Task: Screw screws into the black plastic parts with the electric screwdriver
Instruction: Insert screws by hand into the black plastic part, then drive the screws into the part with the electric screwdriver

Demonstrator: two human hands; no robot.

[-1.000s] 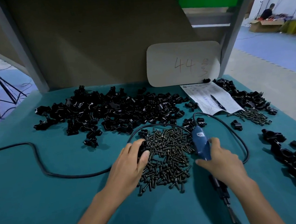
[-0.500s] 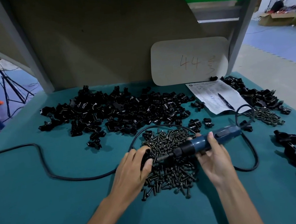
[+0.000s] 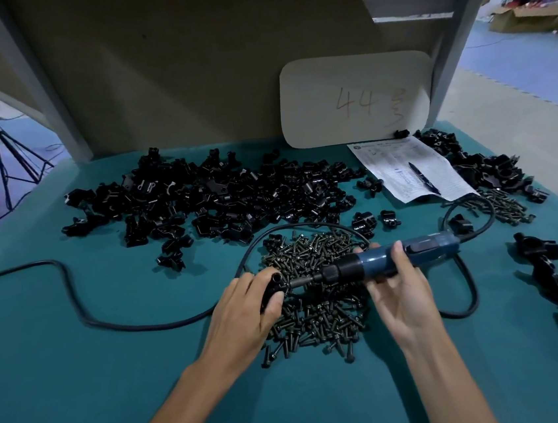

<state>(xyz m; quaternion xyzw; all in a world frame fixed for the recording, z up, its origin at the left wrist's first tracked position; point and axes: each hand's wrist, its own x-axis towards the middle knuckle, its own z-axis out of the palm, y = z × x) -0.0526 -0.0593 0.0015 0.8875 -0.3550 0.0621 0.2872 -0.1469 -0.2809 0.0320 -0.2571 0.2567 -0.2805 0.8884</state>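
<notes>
**Part and driver lined up over the screws**

Small black plastic part [image 3: 274,287] pinched in the curled left hand [image 3: 243,313], just above the screw pile [image 3: 319,314]. Likely light, stiff and slick; best gripped by the flanks, clear of the hole. Blue electric screwdriver [image 3: 413,255] lying level, wrapped mid-barrel by the right hand [image 3: 400,296], bit meeting the part. Probably tail-heavy, tugged by the cord [image 3: 73,301]. Heaps of parts [image 3: 217,197] crowding the far side; bare desk [image 3: 82,387] toward the near edge.

Screw pile [image 3: 314,297] table [image 3: 82,387] centre; parts heap [image 3: 207,201] behind; paper [image 3: 411,170] right.
</notes>
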